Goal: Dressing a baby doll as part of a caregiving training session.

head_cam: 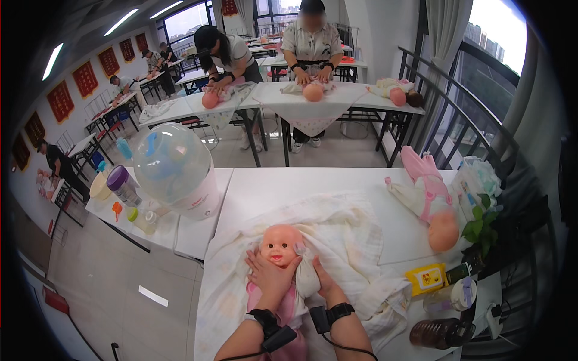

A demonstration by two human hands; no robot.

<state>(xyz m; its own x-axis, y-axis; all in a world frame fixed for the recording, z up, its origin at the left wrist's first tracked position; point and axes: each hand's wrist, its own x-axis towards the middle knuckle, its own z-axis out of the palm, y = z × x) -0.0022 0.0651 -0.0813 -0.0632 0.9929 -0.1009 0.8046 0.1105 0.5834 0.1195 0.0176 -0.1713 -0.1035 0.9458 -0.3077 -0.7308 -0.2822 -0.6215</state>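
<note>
A baby doll (282, 237) lies on its back, face up, on a pale patterned cloth (347, 225) spread over the white table. It wears a pink-and-white outfit (255, 293). My left hand (271, 274) grips the doll at the upper chest, thumb below the chin and fingers spread at its shoulder. On the other side, my right hand (326, 279) is around the doll's white-sleeved arm (308, 276), which is raised beside its cheek. The right fingertips are hidden behind the sleeve. Dark straps with small devices circle both wrists.
A bottle sterilizer (194, 194) with a clear dome, a purple-lidded jar (122, 178) and feeding bottles stand left. At right lie another doll (442, 230), yellow wipes (426, 279), a brown bottle (435, 334) and a plant (478, 223). Two people handle dolls at the facing table (271, 97).
</note>
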